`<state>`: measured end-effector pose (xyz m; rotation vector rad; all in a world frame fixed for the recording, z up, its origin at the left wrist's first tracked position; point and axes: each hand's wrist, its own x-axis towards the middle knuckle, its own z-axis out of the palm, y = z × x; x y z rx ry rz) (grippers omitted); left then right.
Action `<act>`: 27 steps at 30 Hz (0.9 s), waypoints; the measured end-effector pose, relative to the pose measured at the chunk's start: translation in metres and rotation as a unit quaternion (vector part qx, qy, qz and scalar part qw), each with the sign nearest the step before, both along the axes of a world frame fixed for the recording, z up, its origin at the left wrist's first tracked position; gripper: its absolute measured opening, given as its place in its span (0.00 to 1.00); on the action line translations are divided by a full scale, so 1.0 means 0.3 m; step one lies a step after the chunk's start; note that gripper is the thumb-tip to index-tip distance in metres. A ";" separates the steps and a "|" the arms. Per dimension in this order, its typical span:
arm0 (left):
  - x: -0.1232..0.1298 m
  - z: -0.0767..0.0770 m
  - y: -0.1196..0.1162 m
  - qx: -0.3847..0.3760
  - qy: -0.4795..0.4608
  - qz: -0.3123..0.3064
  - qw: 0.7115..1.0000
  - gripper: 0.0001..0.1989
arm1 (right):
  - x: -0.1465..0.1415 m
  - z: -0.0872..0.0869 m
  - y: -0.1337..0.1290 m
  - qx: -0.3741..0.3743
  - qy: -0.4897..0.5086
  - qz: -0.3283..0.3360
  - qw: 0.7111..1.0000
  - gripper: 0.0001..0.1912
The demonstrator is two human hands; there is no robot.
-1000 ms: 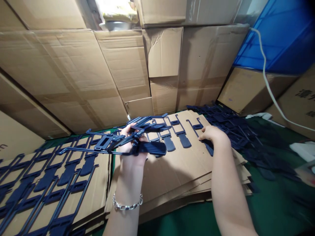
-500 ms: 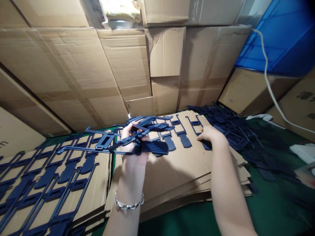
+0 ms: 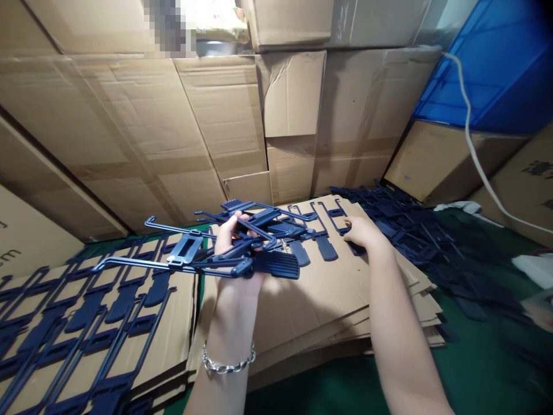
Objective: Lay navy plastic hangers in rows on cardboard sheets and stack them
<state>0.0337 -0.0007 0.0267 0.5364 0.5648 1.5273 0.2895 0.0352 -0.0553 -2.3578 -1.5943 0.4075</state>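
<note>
My left hand (image 3: 233,248) is closed around a bundle of several dark blue rod frames (image 3: 185,249), each with two hooked rods, a slotted crosspiece and a ribbed pad. The bundle sits above the cardboard, its rods pointing left and its pads right. My right hand (image 3: 365,235) pinches the hinge area of another rod frame (image 3: 334,212) at the right of a cardboard sheet (image 3: 315,294). That frame's pad is mostly hidden beneath the hand. Between my hands, a ribbed pad (image 3: 327,248) of a further frame lies flat on the sheet.
Several rod frames lie in rows on a cardboard stack (image 3: 166,334) at left. More are heaped on the green surface (image 3: 470,357) at right. Large cartons (image 3: 99,127) form a wall behind. A white cable (image 3: 469,127) hangs before a blue crate (image 3: 496,75).
The frame at my right hand has shifted slightly left and away from me, with that hand moving along. The bundle in my left hand has tilted and spread a little.
</note>
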 end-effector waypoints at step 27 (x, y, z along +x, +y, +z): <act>0.002 -0.002 -0.069 -0.045 0.056 -0.260 0.963 0.11 | -0.246 0.254 -0.186 0.383 0.186 0.324 0.845 0.20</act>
